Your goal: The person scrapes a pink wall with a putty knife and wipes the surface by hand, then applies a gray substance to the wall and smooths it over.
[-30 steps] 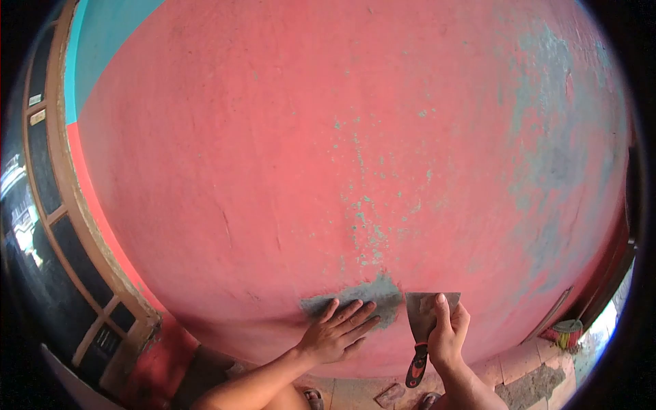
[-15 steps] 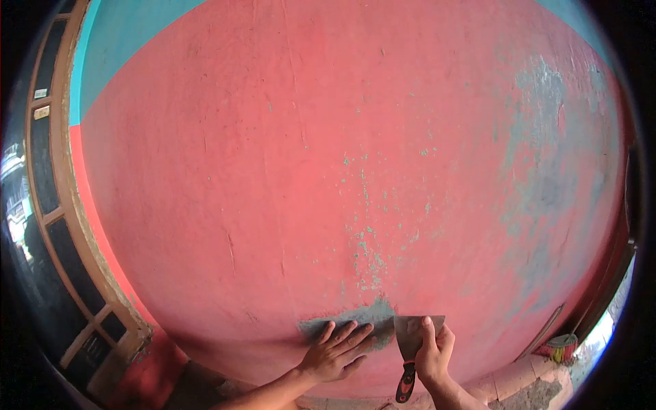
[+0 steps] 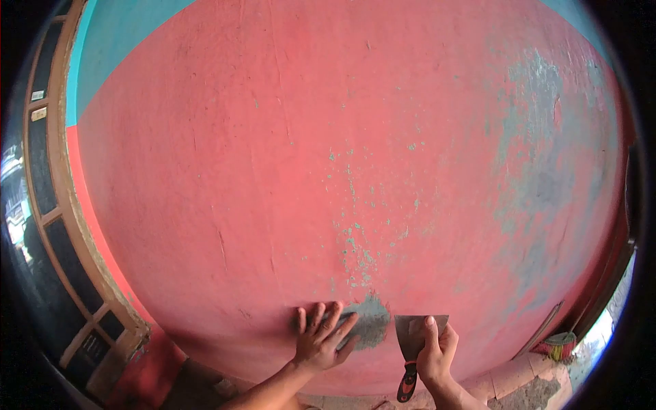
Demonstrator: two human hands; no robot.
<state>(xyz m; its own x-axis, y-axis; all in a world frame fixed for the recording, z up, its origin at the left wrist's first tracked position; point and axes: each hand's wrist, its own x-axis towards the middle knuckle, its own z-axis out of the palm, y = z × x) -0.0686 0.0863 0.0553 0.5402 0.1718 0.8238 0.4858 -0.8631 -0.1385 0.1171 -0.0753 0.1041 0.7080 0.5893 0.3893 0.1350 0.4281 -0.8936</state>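
A red-painted wall [image 3: 287,191] fills most of the view. Low on it lies a bare grey patch [image 3: 372,322] where the paint is gone. My left hand [image 3: 321,339] rests against the wall with its fingers spread, covering the patch's left part. In my right hand [image 3: 436,352] is a putty knife [image 3: 410,335], its broad metal blade upward and its black and red handle pointing down. My thumb presses on the blade, which is just right of the grey patch. Small greenish chips [image 3: 355,253] dot the paint above the patch.
A wood-framed window or door [image 3: 75,273] stands at the left. A large worn grey-green area [image 3: 547,164] covers the wall's right side. At lower right, a broom [image 3: 560,344] leans by the wall. A tiled ledge [image 3: 509,379] runs along the bottom.
My left hand has shifted left and up along the wall, uncovering more of the grey patch's right part. The putty knife stays in my right hand, nearly unmoved. The view has turned slightly.
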